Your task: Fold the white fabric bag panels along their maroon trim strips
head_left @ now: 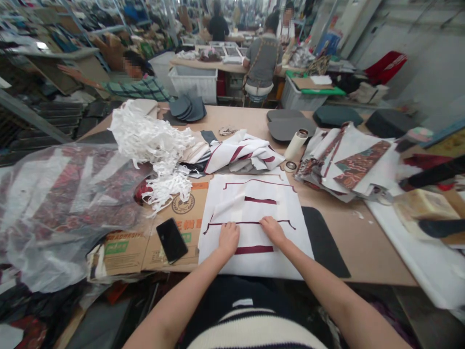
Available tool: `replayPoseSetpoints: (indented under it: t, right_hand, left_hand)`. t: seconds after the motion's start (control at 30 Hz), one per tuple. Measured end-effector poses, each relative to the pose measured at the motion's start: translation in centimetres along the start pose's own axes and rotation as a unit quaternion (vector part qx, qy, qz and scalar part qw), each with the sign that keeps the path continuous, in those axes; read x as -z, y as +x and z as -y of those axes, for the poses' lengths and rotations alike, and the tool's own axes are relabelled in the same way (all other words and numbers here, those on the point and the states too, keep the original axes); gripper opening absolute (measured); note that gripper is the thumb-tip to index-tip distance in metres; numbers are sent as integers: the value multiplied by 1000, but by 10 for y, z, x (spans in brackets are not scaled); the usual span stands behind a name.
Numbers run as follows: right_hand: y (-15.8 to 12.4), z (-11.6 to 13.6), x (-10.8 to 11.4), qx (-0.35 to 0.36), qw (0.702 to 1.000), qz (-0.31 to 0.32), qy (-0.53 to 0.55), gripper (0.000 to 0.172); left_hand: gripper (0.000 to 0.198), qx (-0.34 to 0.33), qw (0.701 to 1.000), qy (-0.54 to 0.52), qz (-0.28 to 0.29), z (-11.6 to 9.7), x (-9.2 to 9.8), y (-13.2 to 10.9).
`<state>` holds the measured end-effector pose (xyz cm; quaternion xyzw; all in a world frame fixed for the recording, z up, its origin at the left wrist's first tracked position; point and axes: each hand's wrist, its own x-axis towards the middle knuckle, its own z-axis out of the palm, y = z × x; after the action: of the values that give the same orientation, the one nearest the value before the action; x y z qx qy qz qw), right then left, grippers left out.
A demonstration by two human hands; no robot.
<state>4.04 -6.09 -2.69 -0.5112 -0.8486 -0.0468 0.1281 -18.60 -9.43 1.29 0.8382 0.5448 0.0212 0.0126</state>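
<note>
A white fabric panel [254, 211] with a thin dark red trim along its near edge lies in front of me, on top of more white panels [214, 252] with dark red strips. At the left part of that trimmed edge, my left hand [229, 236] has its fingers closed on the panel. My right hand [272, 230] pinches the same edge farther right. The fingertips are partly hidden at the trim. Between the hands and the far side, the panel bulges slightly upward.
Left of the panels, a black phone [172, 240] rests on printed cardboard [152, 257]. White strips [148, 135] are heaped behind it. A thread cone [296, 144] and a patterned fabric stack [348, 160] stand right. A dark flat pad [323, 242] lies beside the panels. Co-workers [263, 58] sit beyond.
</note>
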Motion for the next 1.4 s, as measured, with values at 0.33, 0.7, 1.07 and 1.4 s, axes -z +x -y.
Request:
replayPoseSetpoints:
  t: [0.33, 0.7, 1.07, 1.4]
  right_hand:
    - [18, 1, 9, 105, 986, 104, -83, 13]
    - [-2, -3, 0, 25, 999, -29, 26, 18]
    - [-9, 2, -2, 55, 998, -11, 29, 19]
    - [-26, 6, -13, 23, 994, -76, 80, 29]
  left_hand:
    - [24, -89, 996, -20, -4, -71, -31, 25]
    - [40, 22, 998, -37, -53, -65, -43, 32]
    - [37, -10, 1000, -6, -14, -71, -41, 40]
    - [41, -24, 1000, 6, -18, -72, -45, 33]
